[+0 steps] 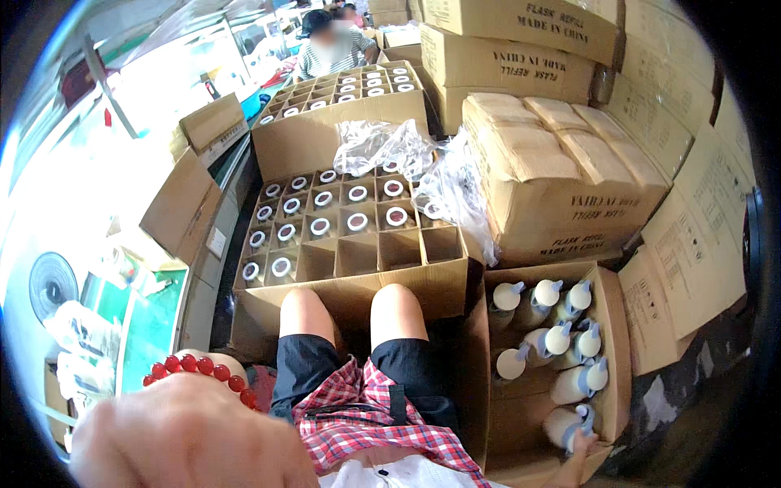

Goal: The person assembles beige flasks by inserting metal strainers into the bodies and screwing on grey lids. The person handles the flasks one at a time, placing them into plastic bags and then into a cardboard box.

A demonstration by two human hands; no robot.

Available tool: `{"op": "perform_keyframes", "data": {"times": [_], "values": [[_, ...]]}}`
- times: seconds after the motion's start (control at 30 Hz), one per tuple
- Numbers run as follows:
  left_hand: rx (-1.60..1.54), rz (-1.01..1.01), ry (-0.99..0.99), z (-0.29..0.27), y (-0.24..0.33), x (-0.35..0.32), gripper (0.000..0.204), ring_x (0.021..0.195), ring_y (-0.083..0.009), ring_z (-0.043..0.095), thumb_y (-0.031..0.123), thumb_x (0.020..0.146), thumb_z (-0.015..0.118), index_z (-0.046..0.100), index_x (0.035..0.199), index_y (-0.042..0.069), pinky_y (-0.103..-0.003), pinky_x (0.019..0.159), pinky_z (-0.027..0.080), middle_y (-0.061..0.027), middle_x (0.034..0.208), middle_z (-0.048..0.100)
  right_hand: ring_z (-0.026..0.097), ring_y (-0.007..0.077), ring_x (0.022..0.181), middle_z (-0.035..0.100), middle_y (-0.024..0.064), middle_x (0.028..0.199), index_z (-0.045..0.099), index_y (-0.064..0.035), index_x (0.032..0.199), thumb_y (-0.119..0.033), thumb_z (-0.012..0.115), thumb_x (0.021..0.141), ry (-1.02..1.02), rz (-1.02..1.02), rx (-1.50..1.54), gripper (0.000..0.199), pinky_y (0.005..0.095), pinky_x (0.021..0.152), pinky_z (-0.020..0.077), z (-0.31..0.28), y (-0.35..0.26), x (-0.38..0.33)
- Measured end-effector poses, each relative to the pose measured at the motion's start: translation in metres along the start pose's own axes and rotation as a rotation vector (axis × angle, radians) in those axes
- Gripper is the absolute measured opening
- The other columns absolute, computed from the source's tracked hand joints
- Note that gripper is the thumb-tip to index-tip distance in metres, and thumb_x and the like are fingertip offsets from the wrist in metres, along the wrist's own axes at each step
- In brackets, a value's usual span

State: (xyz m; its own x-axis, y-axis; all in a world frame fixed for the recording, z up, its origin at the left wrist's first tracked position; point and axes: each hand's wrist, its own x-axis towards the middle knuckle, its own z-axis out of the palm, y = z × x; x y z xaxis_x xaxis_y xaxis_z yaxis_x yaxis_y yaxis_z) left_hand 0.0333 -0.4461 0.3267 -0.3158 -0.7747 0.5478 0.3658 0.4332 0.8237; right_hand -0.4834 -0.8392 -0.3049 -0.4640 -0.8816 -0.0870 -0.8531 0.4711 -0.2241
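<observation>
White plastic bottles [561, 342] stand in the open brown cardboard box [614, 342] at my right; my right hand [579, 451] grips the lowest one, fingers wrapped around it. Left hand [187, 431] hovers close, fingers hidden.

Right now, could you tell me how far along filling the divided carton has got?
Most cells of the divided carton already hold capped flasks; roughly seven near ones stand bare. The right hand reaches a flask in the supply box, where several wait. The left hand appears to hold nothing.
</observation>
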Motion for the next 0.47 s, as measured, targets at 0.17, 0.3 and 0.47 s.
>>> {"op": "perform_keyframes", "data": {"times": [0.17,0.3,0.47], "values": [[0.078,0.194,-0.277,0.01,0.017,-0.032,0.02,0.056,-0.0194,0.059,0.009,0.093,0.046,0.063,0.098,0.001,-0.029,0.049,0.046,-0.0124,0.078,0.061,0.059,0.0376,0.107,0.056,0.025,0.12,0.044,0.0003,0.13,-0.036,0.074,0.071,-0.345,-0.06,0.023,0.075,0.0467,0.087,0.0489,-0.056,-0.007,-0.019],[0.291,0.288,-0.503,-0.003,0.029,-0.085,0.026,0.05,-0.0118,0.051,0.016,0.095,0.049,0.069,0.107,0.005,-0.022,0.047,0.038,-0.0069,0.079,0.06,0.062,0.0362,0.102,0.06,0.0242,0.114,0.047,0.0019,0.126,-0.033,0.073,0.072,-0.529,-0.131,0.127,0.069,0.0452,0.082,0.0519,-0.161,-0.025,-0.017],[0.262,0.344,-0.222,-0.032,0.026,-0.187,0.033,0.066,-0.0176,0.061,0.028,0.097,0.047,0.058,0.112,0.0,-0.026,0.054,0.048,-0.0126,0.09,0.066,0.066,0.0303,0.091,0.063,0.0202,0.103,0.051,0.0019,0.118,-0.015,0.063,0.077,-0.618,-0.606,0.554,0.046,0.0424,0.072,0.0553,-0.333,-0.126,-0.122]]}}
